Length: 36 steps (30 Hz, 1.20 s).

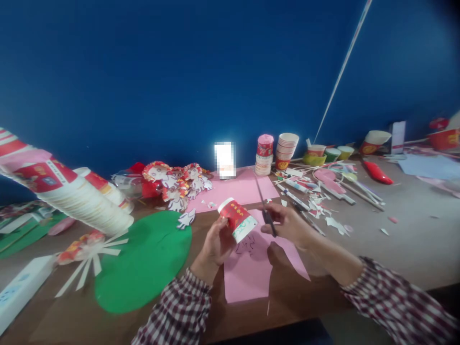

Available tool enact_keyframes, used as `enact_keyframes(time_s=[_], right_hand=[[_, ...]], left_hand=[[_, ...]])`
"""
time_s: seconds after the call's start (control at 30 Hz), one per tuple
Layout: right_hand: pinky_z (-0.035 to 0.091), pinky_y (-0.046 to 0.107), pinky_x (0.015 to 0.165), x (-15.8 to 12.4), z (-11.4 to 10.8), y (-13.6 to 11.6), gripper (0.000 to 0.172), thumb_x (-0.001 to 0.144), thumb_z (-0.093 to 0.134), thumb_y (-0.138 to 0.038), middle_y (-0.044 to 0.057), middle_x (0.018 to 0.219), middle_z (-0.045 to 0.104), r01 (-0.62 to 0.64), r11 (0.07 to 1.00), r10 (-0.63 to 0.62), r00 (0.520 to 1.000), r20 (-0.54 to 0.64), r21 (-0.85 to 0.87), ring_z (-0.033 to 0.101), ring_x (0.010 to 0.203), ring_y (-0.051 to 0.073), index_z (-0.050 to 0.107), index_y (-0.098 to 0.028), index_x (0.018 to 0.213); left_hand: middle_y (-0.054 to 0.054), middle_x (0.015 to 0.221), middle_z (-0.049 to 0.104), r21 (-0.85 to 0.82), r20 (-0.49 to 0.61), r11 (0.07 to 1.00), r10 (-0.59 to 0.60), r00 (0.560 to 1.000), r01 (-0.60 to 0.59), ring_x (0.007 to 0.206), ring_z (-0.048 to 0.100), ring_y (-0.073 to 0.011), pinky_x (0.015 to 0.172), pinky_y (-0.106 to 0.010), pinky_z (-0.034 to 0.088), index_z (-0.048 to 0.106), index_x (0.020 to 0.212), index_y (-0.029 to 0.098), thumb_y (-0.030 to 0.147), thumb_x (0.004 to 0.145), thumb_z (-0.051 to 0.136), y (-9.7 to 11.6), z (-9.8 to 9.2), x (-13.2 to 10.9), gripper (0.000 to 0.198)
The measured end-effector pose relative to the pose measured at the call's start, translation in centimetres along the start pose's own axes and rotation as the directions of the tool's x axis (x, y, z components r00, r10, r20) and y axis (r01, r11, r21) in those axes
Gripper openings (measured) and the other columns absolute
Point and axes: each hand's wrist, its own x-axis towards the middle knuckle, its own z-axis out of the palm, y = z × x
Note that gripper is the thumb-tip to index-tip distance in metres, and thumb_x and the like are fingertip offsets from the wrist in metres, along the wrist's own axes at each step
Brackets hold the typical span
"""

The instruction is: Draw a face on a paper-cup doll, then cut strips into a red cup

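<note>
My left hand [217, 242] is wrapped round a red and white paper cup [235, 215], which is tilted above the table. The cup has gold lettering and a pale green patterned band at one end. Just to its right, my right hand [285, 225] grips a pair of scissors [268, 215] by the dark handles, blades pointing up and away. The blades are apart from the cup. Below both hands lies a sheet of pink paper [246, 282] with dark drawn lines and a cut edge on its right.
A green oval sheet [147, 263] lies left, near a long leaning stack of paper cups [86, 206]. Decorated paper cutouts [176, 184] stand behind it. Further stacked cups [286, 148] are at the back. Pens [296, 196] and paper scraps [336, 224] are spread right.
</note>
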Motion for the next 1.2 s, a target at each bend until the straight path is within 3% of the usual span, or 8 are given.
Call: enact_keyframes(time_s=[0.17,0.33,0.47,0.67,0.8,0.97,1.2], right_hand=[[0.051,0.026,0.061,2.1,2.7,0.9,0.044,0.067,0.074,-0.024,0.002,0.078,0.067,0.094,0.995,-0.096,0.992,0.079,0.023,0.061,0.071,0.016,0.064,-0.018,0.110],[0.053,0.026,0.064,2.5,3.0,2.0,0.045,0.071,0.071,-0.023,0.005,0.089,0.069,0.068,0.990,-0.070,0.997,0.011,0.120,0.066,0.081,0.018,0.057,-0.021,0.115],[0.053,0.024,0.061,2.2,3.2,2.9,0.046,0.073,0.068,-0.020,0.007,0.103,0.068,0.087,0.980,-0.092,0.995,0.022,0.176,0.066,0.089,0.019,0.054,-0.023,0.117],[0.049,0.022,0.054,1.8,2.9,3.3,0.047,0.072,0.060,-0.010,0.007,0.102,0.069,0.176,0.984,-0.176,0.977,-0.121,-0.009,0.065,0.089,0.019,0.054,-0.022,0.117],[0.049,0.023,0.056,1.7,2.4,3.0,0.036,0.073,0.062,-0.012,0.005,0.097,0.069,0.226,0.962,-0.251,0.954,-0.163,-0.155,0.065,0.079,0.017,0.060,-0.022,0.107],[0.050,0.023,0.055,1.5,2.5,2.9,0.042,0.073,0.059,-0.009,0.005,0.098,0.068,0.271,0.949,-0.292,0.949,-0.123,-0.159,0.064,0.078,0.016,0.057,-0.024,0.112],[0.047,0.020,0.053,1.9,2.5,3.7,0.045,0.072,0.058,-0.006,0.005,0.100,0.067,0.219,0.972,-0.231,0.955,-0.185,-0.087,0.063,0.084,0.017,0.055,-0.022,0.113]], left_hand=[[-0.009,0.101,0.066,0.038,0.062,0.999,0.026,0.998,-0.028,0.093,0.062,-0.0230,0.088,-0.039,0.047,0.060,0.104,0.014,0.038,0.075,0.066,-0.1,0.2,0.1,0.038],[-0.008,0.097,0.067,-0.001,-0.003,0.996,0.088,0.996,-0.088,0.095,0.062,-0.0225,0.090,-0.038,0.046,0.061,0.101,0.014,0.032,0.077,0.063,0.1,0.1,0.7,0.029],[-0.008,0.102,0.067,0.037,-0.020,0.995,0.090,0.996,-0.089,0.098,0.062,-0.0236,0.089,-0.037,0.047,0.062,0.099,0.016,0.032,0.075,0.063,-0.1,0.3,0.7,0.029],[-0.008,0.099,0.068,0.074,-0.003,0.997,0.033,0.999,-0.033,0.102,0.060,-0.0284,0.089,-0.043,0.047,0.064,0.094,0.017,0.034,0.071,0.064,-0.5,0.4,0.6,0.029],[-0.011,0.109,0.065,0.081,0.030,0.997,0.002,1.000,-0.005,0.105,0.059,-0.0292,0.088,-0.045,0.047,0.060,0.110,0.018,0.046,0.080,0.057,-0.8,0.3,0.6,0.041],[-0.011,0.105,0.067,0.112,0.019,0.993,0.039,0.999,-0.041,0.103,0.061,-0.0264,0.090,-0.041,0.047,0.060,0.107,0.016,0.035,0.080,0.063,-1.0,0.2,0.6,0.033],[-0.006,0.100,0.069,0.034,-0.079,0.998,0.053,0.995,-0.051,0.100,0.063,-0.0234,0.091,-0.037,0.047,0.059,0.108,0.019,0.025,0.075,0.065,-0.7,0.6,0.8,0.034]])
